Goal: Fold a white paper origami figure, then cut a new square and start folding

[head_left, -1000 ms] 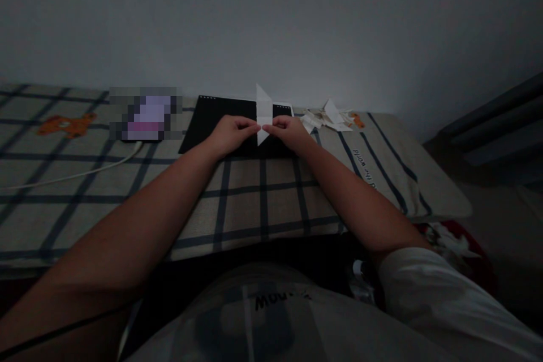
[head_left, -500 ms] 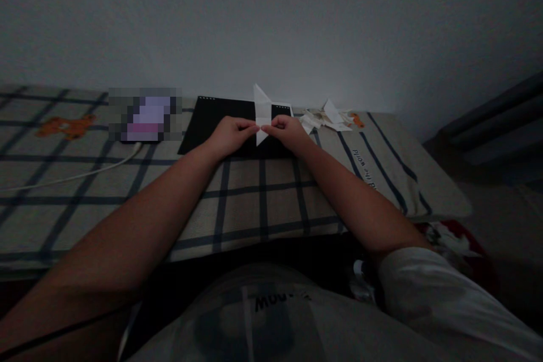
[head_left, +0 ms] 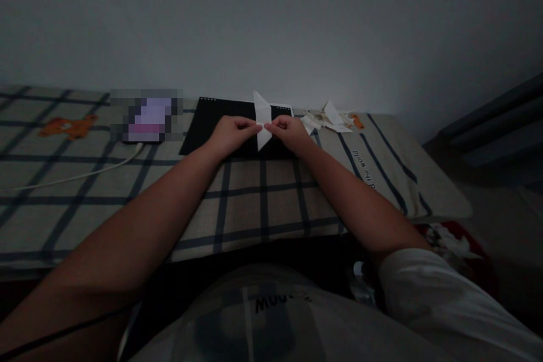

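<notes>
A folded white paper piece (head_left: 263, 116), pointed at both ends, stands upright between my two hands above a black spiral notebook (head_left: 206, 124). My left hand (head_left: 231, 133) pinches its left edge with fingertips. From the other side my right hand (head_left: 291, 131) pinches the right edge. Both hands hover over the notebook, which lies on a checked cloth surface (head_left: 254, 198) against the wall.
White paper scraps (head_left: 326, 117) lie to the right of the notebook. A blurred-out device (head_left: 146, 116) with a white cable (head_left: 72, 175) sits to the left. An orange bear print (head_left: 65, 124) marks the cloth at far left. The surface ends at right (head_left: 445, 203).
The paper piece has tilted slightly and sits a little lower; both hands keep their pinch in nearly the same place.
</notes>
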`<act>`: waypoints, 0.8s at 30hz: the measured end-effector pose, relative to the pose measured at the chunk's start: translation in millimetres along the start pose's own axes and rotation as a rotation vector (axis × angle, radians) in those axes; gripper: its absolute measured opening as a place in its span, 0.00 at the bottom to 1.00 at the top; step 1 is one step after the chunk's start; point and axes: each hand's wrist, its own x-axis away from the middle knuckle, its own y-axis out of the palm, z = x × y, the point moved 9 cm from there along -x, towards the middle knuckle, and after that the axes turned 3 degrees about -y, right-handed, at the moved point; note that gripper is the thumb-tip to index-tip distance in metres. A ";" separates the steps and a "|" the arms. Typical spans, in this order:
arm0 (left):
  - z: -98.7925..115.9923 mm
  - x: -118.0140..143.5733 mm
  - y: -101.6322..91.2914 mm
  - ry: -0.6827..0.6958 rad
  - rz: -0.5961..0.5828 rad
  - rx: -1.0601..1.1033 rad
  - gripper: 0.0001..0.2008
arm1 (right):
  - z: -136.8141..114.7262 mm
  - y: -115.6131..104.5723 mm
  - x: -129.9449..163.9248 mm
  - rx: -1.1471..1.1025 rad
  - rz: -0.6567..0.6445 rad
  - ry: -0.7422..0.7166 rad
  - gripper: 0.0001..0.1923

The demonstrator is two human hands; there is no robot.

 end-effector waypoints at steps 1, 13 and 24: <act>-0.2 0.2 -0.7 0.002 0.005 0.007 0.12 | -0.1 0.3 -0.1 -0.003 0.000 -0.008 0.17; -8.3 -3.2 -10.5 -0.033 0.114 0.080 0.16 | 5.1 8.2 1.0 0.054 -0.116 -0.002 0.19; -6.9 -1.2 -13.0 -0.023 0.151 0.086 0.14 | 6.0 7.9 -2.5 0.062 -0.089 -0.068 0.17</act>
